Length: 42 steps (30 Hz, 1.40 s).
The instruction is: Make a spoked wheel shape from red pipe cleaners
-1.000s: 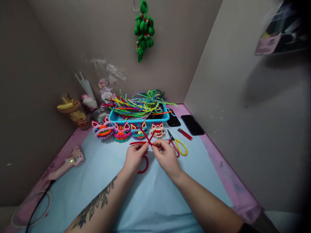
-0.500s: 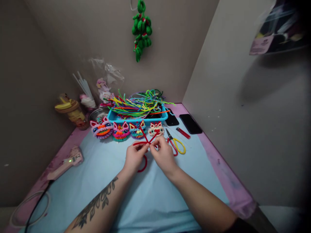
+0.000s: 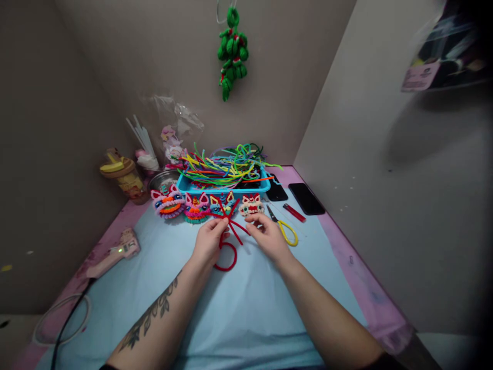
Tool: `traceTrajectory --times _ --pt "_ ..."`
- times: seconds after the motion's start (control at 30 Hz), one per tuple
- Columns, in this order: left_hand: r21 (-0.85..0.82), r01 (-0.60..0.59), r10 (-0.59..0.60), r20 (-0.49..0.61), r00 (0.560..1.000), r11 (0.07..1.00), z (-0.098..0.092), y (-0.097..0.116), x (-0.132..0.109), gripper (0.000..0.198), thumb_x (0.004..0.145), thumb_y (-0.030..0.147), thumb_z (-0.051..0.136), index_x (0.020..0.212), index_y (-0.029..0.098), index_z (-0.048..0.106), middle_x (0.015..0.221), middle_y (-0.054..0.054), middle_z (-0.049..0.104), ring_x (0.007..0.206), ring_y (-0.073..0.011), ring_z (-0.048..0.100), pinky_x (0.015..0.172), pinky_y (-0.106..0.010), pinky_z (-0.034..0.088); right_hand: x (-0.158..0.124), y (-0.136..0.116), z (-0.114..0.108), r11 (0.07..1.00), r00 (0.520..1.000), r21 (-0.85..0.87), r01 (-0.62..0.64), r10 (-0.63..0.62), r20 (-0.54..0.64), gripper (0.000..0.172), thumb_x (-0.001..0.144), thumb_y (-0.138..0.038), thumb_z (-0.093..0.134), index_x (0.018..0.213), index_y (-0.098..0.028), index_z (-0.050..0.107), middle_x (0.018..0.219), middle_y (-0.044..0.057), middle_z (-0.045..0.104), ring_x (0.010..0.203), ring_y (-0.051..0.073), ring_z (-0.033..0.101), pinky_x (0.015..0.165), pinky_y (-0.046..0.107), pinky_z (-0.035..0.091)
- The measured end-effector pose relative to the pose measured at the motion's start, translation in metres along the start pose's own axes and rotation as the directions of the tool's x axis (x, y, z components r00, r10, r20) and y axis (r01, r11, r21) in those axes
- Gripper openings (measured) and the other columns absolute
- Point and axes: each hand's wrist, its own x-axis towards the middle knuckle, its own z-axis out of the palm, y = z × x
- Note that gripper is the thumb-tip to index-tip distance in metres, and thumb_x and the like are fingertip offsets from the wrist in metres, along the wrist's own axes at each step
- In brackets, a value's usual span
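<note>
Several red pipe cleaners (image 3: 235, 234) cross at one point and fan out like a star. My left hand (image 3: 209, 237) pinches them at the crossing, thumb on top. A red pipe-cleaner ring (image 3: 227, 268) hangs below this hand, just above or against the cloth; which one I cannot tell. My right hand (image 3: 268, 237) is to the right, fingers bent and slightly apart, its thumb close to the tip of one red strand. Behind the hands stand colourful pipe-cleaner animal heads (image 3: 196, 208) in a row. Scissors (image 3: 287, 232) with a yellow handle lie beside my right hand.
A blue tray (image 3: 227, 192) heaped with coloured pipe cleaners stands at the back. Right of it lie two phones (image 3: 307, 199) and a red lighter (image 3: 295, 213). A pink glue gun (image 3: 115, 255) with its cable lies left. Walls close in the table (image 3: 181, 329).
My right hand has left the crossing and moved right, towards a strand's tip. My left hand keeps its pinch, and the red strands now spread out more visibly. The whole view has shifted slightly.
</note>
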Motion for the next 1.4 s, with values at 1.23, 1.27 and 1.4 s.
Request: traceTrajectory --times 1.23,1.27,1.4 --pt "-0.015 0.078 -0.076 0.098 0.992 0.997 0.002 -0.008 -0.005 0.033 0.059 0.040 0.077 0.064 0.014 0.056 0.053 0.006 0.049 0.044 -0.0047 0.040 0.047 -0.020 0.032 -0.005 0.011 0.016 0.924 0.909 0.278 -0.262 0.140 0.392 0.024 0.065 -0.018 0.063 0.085 -0.021 0.050 0.061 -0.008 0.053 0.050 0.007 0.045 0.053 0.021 0.033" --pt "-0.021 0.082 -0.080 0.094 0.992 0.996 0.002 -0.007 -0.005 0.034 0.058 0.040 0.077 0.064 0.015 0.056 0.052 0.006 0.049 0.043 -0.0047 0.040 0.046 -0.020 0.032 -0.005 0.012 0.016 0.923 0.907 0.278 -0.265 0.140 0.397 0.024 0.064 -0.018 0.063 0.084 -0.021 0.050 0.061 -0.008 0.052 0.050 0.007 0.044 0.052 0.021 0.033" --pt "-0.006 0.038 -0.037 0.111 0.993 0.999 0.002 -0.010 -0.005 0.034 0.059 0.040 0.076 0.063 0.014 0.055 0.053 0.006 0.049 0.045 -0.0052 0.041 0.047 -0.020 0.032 -0.005 0.016 0.017 0.930 0.906 0.260 -0.260 0.143 0.398 0.023 0.064 -0.019 0.063 0.083 -0.021 0.050 0.060 -0.008 0.051 0.051 0.008 0.043 0.051 0.021 0.033"
